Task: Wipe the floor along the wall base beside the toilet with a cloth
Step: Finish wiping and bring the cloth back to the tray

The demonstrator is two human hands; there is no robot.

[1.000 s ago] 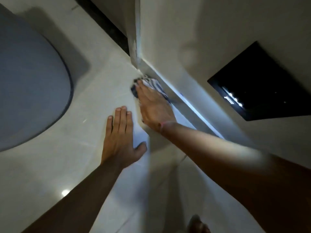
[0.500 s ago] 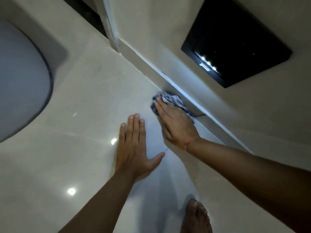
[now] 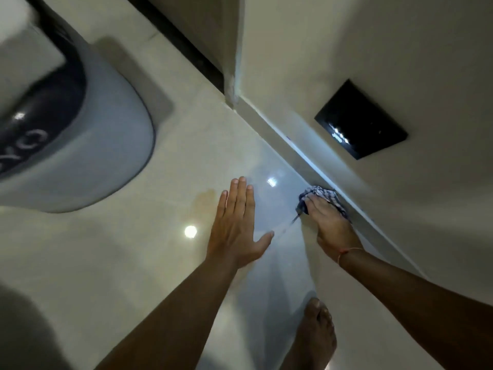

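Since half a second ago the right hand (image 3: 329,228) has drawn the cloth (image 3: 321,198) back along the wall base (image 3: 293,153), away from the corner; the camera view has shifted too, so more of the toilet (image 3: 101,145) now shows.

Two hands are in view. One checked cloth, blue and white, lies bunched under the right hand's fingers (image 3: 316,206), which press it flat on the floor (image 3: 133,249) against the foot of the wall; the palm covers its near part, and whether the fingers curl round any fold cannot be told. A thin red thread circles that wrist.

Just left of this hold, apart from the cloth, the left hand (image 3: 237,225) rests flat on the tile, fingers together and thumb spread, holding nothing. Farther left, well apart from the cloth, stands the one toilet. Above and right of the cloth, one black panel (image 3: 365,124) sits in the wall. Below the hold, near the bottom edge, one bare foot (image 3: 317,329) stands on the floor. Two bright light spots reflect off the tile, one beyond the left fingertips and one left of that hand.
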